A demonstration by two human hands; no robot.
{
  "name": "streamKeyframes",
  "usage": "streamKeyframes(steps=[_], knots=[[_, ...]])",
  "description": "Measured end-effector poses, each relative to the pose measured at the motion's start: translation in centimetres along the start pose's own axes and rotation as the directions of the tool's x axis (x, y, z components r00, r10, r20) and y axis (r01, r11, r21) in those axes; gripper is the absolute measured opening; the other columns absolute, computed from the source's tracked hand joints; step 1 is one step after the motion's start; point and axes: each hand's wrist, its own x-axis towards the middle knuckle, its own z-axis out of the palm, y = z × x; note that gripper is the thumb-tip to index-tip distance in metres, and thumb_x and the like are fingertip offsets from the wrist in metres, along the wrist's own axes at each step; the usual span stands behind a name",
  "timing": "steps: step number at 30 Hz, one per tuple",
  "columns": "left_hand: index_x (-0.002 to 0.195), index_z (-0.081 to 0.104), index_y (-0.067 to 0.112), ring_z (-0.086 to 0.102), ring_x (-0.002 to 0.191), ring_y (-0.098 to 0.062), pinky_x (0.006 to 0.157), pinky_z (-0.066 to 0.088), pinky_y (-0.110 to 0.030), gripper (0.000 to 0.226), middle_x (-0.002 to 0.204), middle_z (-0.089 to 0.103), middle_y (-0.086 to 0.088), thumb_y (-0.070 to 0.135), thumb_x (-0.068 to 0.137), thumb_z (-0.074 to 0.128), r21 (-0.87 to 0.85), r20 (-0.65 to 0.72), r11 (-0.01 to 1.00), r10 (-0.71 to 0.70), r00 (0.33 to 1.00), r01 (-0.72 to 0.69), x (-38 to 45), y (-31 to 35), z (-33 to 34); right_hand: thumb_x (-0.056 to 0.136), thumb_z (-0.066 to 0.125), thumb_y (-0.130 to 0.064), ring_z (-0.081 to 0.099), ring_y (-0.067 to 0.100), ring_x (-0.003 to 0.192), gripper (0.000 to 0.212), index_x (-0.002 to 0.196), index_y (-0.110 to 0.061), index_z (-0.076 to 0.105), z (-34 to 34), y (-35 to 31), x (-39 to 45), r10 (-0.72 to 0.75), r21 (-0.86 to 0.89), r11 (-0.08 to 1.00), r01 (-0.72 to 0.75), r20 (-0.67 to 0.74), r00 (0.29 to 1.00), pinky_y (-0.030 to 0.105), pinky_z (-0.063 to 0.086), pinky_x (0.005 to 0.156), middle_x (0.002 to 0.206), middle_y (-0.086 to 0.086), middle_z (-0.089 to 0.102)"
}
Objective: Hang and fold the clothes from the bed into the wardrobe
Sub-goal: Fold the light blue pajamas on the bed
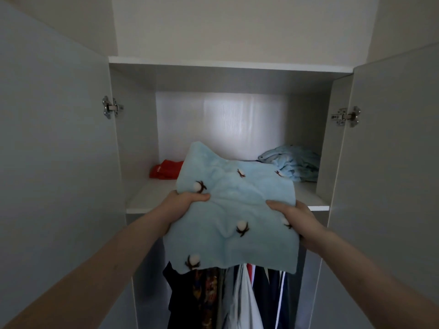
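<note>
A folded light-blue fleece garment [234, 210] with white pom-pom cotton motifs is held up in front of the wardrobe's upper shelf [142, 200]. My left hand [184, 201] grips its left edge, thumb on top. My right hand [293, 218] grips its right edge, fingers underneath. The garment's far end reaches over the shelf's front edge; its near end hangs below the shelf.
On the shelf lie a red folded item [166, 170] at the left and a crumpled light-blue garment [293, 162] at the right. Several hung clothes [237, 298] fill the space below. Both wardrobe doors [54, 162] stand open at the sides.
</note>
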Motion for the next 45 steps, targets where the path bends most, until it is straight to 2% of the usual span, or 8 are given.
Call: streamKeyframes(steps=[11, 18, 24, 26, 29, 33, 37, 45], knots=[[0.121, 0.071, 0.009, 0.073, 0.101, -0.037, 0.096, 0.056, -0.053, 0.047, 0.107, 0.077, -0.016, 0.026, 0.078, 0.083, -0.069, -0.03, 0.994, -0.093, 0.995, 0.091, 16.2, 2.6, -6.9, 0.078, 0.085, -0.042, 0.072, 0.026, 0.105, 0.074, 0.138, -0.013, 0.052, 8.1, -2.1, 16.2, 0.01, 0.058, 0.998, -0.007, -0.046, 0.999, 0.045, 0.059, 0.091, 0.124, 0.009, 0.069], [0.127, 0.066, 0.011, 0.072, 0.102, -0.036, 0.097, 0.056, -0.054, 0.06, 0.115, 0.073, -0.016, 0.032, 0.074, 0.084, 0.019, -0.127, 0.99, -0.137, 0.982, 0.14, 23.0, 0.9, -10.1, 0.07, 0.089, -0.051, 0.066, -0.002, 0.09, 0.082, 0.138, -0.035, 0.047, 12.8, 2.0, 21.2, -0.062, -0.191, 0.979, 0.074, 0.069, 0.996, 0.015, 0.054, 0.062, 0.113, -0.023, 0.056], [0.149, 0.041, 0.007, 0.057, 0.126, -0.036, 0.107, 0.049, -0.048, 0.106, 0.144, 0.053, -0.017, 0.042, 0.062, 0.09, 0.252, -0.348, 0.954, -0.066, 0.935, 0.161, 26.4, -0.8, -11.5, 0.086, 0.073, -0.054, 0.034, 0.02, 0.146, 0.085, 0.156, -0.024, 0.037, 15.2, 5.5, 22.5, -0.132, -0.599, 0.78, 0.184, 0.131, 0.983, 0.032, 0.029, 0.12, 0.161, 0.002, 0.03], [0.151, 0.037, 0.009, 0.049, 0.135, -0.035, 0.111, 0.043, -0.045, 0.1, 0.151, 0.047, -0.016, 0.04, 0.069, 0.086, 0.546, -0.432, 0.829, 0.153, 0.889, 0.123, 26.9, -0.2, -11.4, 0.088, 0.069, -0.056, 0.031, 0.021, 0.149, 0.083, 0.157, -0.025, 0.035, 15.8, 6.1, 23.1, -0.161, -0.62, 0.757, 0.206, 0.129, 0.978, 0.033, 0.026, 0.122, 0.163, 0.003, 0.027], [0.144, 0.047, 0.019, 0.046, 0.136, -0.03, 0.114, 0.038, -0.041, 0.076, 0.148, 0.049, -0.009, 0.038, 0.076, 0.074, 0.835, -0.229, 0.546, 0.456, 0.86, -0.067, 26.7, 0.9, -10.2, 0.092, 0.065, -0.056, 0.028, 0.023, 0.151, 0.08, 0.158, -0.024, 0.034, 16.7, 6.5, 24.0, -0.199, -0.679, 0.696, 0.234, 0.131, 0.971, 0.033, 0.024, 0.123, 0.165, 0.005, 0.026], [0.135, 0.06, 0.029, 0.053, 0.131, -0.021, 0.11, 0.039, -0.035, 0.062, 0.144, 0.058, 0.001, 0.057, 0.081, 0.067, 0.862, -0.003, 0.487, 0.29, 0.957, -0.145, 26.6, 0.7, -7.9, 0.095, 0.059, -0.057, 0.023, 0.023, 0.153, 0.079, 0.159, -0.022, 0.029, 18.5, 6.9, 24.8, -0.214, -0.713, 0.653, 0.255, 0.149, 0.965, 0.036, 0.021, 0.124, 0.166, 0.007, 0.022], [0.151, 0.041, 0.037, 0.036, 0.145, -0.026, 0.116, 0.019, -0.057, 0.082, 0.161, 0.037, 0.002, 0.084, 0.086, 0.027, 0.987, 0.057, 0.145, 0.13, 0.99, -0.076, 27.2, -2.0, -8.3, 0.097, 0.053, -0.061, 0.008, 0.018, 0.156, 0.08, 0.161, -0.025, 0.022, 19.9, 7.6, 25.2, -0.218, -0.731, 0.623, 0.278, 0.179, 0.959, 0.035, 0.009, 0.126, 0.169, 0.004, 0.015], [0.159, 0.018, 0.044, 0.012, 0.156, -0.024, 0.121, 0.0, -0.06, 0.108, 0.17, 0.014, 0.003, 0.096, 0.066, 0.002, 0.976, 0.038, 0.208, 0.155, 0.987, -0.07, 27.3, -5.3, -10.7, 0.094, 0.049, -0.069, -0.005, 0.014, 0.156, 0.087, 0.163, -0.03, 0.012, 20.1, 8.5, 24.8, -0.192, -0.726, 0.609, 0.32, 0.257, 0.947, 0.035, -0.001, 0.127, 0.171, -0.001, 0.003]])
